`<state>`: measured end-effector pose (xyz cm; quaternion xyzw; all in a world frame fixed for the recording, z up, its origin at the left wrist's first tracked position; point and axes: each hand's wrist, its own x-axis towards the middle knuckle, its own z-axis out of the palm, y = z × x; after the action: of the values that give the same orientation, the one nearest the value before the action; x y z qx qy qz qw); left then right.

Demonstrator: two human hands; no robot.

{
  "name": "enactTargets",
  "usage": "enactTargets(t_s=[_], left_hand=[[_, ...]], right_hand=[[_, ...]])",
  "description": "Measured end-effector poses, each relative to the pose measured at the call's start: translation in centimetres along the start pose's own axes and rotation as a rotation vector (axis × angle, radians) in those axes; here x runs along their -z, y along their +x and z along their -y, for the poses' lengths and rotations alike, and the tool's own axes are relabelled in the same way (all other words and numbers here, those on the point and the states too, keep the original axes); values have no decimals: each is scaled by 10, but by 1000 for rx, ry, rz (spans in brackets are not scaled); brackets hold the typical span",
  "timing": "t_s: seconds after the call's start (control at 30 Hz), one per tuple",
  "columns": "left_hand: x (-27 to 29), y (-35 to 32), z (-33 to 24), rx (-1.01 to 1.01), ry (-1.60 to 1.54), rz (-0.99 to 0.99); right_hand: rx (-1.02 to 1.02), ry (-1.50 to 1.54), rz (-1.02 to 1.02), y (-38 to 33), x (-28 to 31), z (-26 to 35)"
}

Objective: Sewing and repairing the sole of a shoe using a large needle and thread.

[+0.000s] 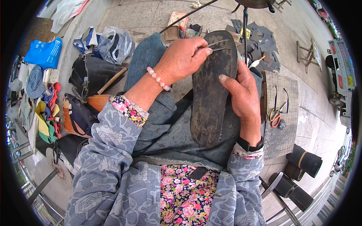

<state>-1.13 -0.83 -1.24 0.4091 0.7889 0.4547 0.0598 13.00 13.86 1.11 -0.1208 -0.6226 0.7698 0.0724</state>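
A worn, dark shoe sole (209, 101), scuffed with brown patches, stands lengthwise above my lap. My right hand (245, 92) grips its right edge, the thumb lying on the face and the fingers behind it. From the left, my left hand (183, 58) reaches over the upper part of the sole. Between its thumb and fingers it pinches metal tweezers (220, 45), whose two thin prongs spread over the sole's face. I cannot tell whether the tips touch the surface. A dark cloth (177, 141) covers my lap beneath the sole.
At right, scissors (276, 115) with orange handles and eyeglasses (282, 98) lie on a wooden board (281, 139). Black rolls (290, 188) lie beyond. Dark scraps (264, 41) cover the ground ahead, near a metal stand (245, 34). Bags (116, 44) and coloured cloths (47, 113) lie left.
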Motion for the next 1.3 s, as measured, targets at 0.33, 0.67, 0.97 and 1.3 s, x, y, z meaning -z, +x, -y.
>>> enactTargets(t_s=[0.33,0.67,0.97,1.3], left_hand=[[3,1,-2,12,15,22],[-1,-4,5,-24,18,-28],[-1,3,5,13,19,1],[-2,-1,4,29,12,9]], right_hand=[[3,1,-2,1,0,1],[-11,-14,7,1,-1,-3],[-25,25,2,4,0,2],[-22,30,12,1,0,-2]])
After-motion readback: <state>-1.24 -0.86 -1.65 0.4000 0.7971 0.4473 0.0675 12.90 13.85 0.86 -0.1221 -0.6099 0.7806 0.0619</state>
